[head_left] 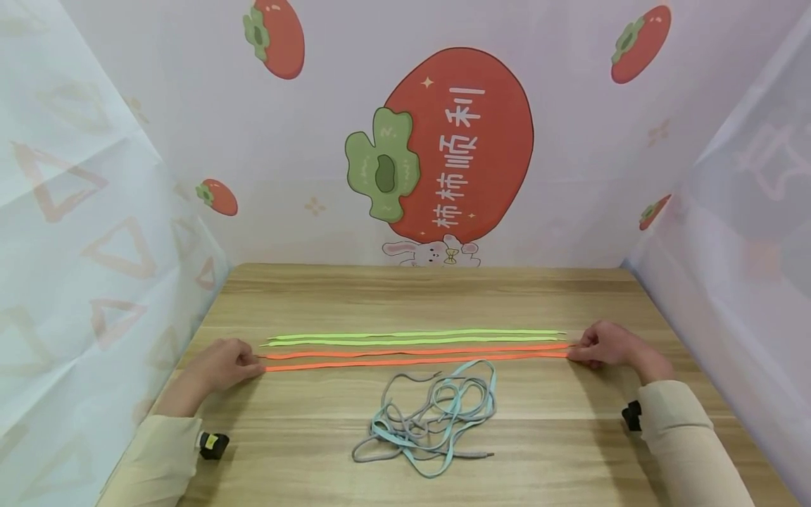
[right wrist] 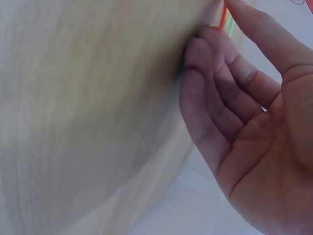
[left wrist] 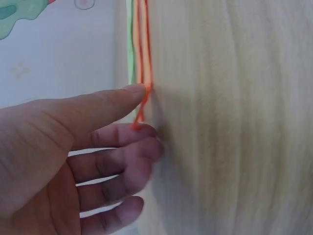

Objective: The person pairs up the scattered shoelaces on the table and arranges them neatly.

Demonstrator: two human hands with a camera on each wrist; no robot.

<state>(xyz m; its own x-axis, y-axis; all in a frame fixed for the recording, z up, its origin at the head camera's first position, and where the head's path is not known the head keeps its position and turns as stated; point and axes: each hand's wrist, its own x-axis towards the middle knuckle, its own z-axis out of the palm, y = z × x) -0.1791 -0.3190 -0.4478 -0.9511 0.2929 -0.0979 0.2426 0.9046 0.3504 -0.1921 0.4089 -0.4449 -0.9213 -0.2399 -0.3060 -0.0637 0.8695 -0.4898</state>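
Observation:
Two orange shoelaces lie stretched side by side across the wooden table, a farther one (head_left: 405,351) and a nearer one (head_left: 405,362). At the left end of the nearer lace, my left hand (head_left: 222,364) pinches it between thumb and fingers; the left wrist view shows the orange tip (left wrist: 139,116) between thumb and index finger. My right hand (head_left: 608,346) holds the right end of the nearer orange lace, close to the farther lace's tip. In the right wrist view only a sliver of orange lace (right wrist: 223,17) shows by the thumb and index fingertips.
Just beyond the orange laces lie two green shoelaces, a far one (head_left: 405,334) and a near one (head_left: 405,342), roughly parallel. A loose tangle of grey and light blue laces (head_left: 455,408) sits nearer the front. Printed sheets (head_left: 570,176) wall the table's back and sides.

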